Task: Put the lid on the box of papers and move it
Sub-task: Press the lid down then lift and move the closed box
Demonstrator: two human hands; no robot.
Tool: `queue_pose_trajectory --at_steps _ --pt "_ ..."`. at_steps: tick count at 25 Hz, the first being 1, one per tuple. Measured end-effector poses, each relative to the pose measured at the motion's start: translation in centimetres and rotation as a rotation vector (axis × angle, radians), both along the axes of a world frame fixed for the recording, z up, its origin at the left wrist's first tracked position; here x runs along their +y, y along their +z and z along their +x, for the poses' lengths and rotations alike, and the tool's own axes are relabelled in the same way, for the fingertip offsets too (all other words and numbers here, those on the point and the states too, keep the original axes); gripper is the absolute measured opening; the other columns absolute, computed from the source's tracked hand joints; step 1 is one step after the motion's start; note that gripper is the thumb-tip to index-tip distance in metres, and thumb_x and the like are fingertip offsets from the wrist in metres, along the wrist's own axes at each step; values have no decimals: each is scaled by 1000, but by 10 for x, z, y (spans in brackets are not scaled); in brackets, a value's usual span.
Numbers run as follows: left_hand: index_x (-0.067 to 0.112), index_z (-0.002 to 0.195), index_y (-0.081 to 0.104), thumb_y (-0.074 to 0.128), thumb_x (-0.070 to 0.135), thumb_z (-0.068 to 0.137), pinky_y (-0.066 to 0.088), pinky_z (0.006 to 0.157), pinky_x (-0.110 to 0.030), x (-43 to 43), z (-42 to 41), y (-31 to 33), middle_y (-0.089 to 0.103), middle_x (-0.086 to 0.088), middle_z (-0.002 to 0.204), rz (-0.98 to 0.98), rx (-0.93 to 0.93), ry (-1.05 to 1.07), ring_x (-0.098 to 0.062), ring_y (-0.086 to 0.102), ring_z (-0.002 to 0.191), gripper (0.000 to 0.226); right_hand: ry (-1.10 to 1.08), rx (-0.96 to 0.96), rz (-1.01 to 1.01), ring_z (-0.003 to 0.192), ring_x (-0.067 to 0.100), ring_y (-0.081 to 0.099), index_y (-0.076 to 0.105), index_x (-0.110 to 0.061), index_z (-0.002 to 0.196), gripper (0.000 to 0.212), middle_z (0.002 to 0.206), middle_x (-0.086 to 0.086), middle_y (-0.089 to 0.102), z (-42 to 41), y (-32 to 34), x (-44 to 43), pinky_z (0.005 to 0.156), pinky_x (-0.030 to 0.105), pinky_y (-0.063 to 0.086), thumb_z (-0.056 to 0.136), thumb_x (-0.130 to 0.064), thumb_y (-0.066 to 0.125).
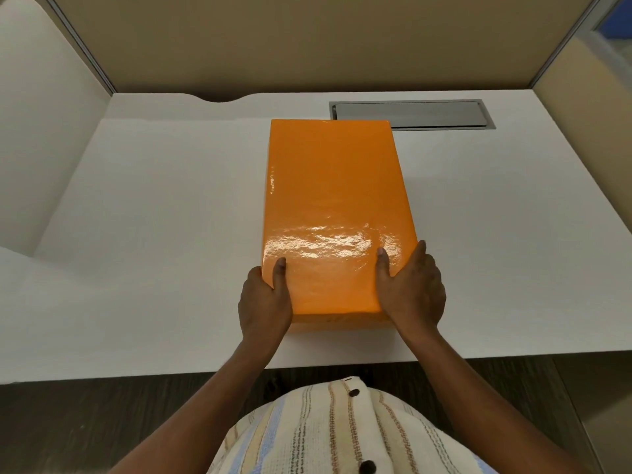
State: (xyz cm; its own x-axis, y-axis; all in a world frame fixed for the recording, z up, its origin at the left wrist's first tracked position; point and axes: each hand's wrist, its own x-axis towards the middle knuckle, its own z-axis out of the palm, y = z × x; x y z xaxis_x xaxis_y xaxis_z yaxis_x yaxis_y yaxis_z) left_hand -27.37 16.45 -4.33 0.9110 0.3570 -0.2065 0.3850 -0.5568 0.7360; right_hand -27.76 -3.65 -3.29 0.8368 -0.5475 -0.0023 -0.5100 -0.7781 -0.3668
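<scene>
A glossy orange box (333, 206) with its lid on stands lengthwise in the middle of the white desk (154, 234). The lid covers the whole top, so the papers inside are hidden. My left hand (265, 299) grips the near left corner, thumb on top of the lid and fingers down the side. At the near right corner my right hand (410, 289) holds the box the same way, thumb on the lid. The near end of the box is close to the desk's front edge.
A grey metal cable flap (441, 114) is set into the desk behind the box at the right. Beige partition walls (307, 39) close the desk at the back and both sides. Dark floor lies below the front edge.
</scene>
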Motion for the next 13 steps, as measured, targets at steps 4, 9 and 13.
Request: queue_pose_trajectory --at_steps 4,9,13 --pt "13 144 27 35 62 91 49 84 -42 5 4 2 51 -16 139 -52 44 -51 -34 59 111 72 32 60 48 131 35 39 14 -10 148 85 147 17 36 2 1 -3 101 48 38 87 -67 28" --pt "16 149 21 41 63 89 40 104 -54 22 22 9 35 -17 151 -92 125 -110 -38 44 131 79 75 171 245 132 39 39 9 -15 148 86 150 17 34 22 9 -26 103 55 37 85 -69 31" --pt "22 151 19 43 59 90 31 109 -53 22 58 25 28 -11 157 -2 -51 -156 -33 32 141 75 221 84 223 133 40 38 1 -29 150 76 155 12 26 54 17 -38 102 56 37 89 -63 30"
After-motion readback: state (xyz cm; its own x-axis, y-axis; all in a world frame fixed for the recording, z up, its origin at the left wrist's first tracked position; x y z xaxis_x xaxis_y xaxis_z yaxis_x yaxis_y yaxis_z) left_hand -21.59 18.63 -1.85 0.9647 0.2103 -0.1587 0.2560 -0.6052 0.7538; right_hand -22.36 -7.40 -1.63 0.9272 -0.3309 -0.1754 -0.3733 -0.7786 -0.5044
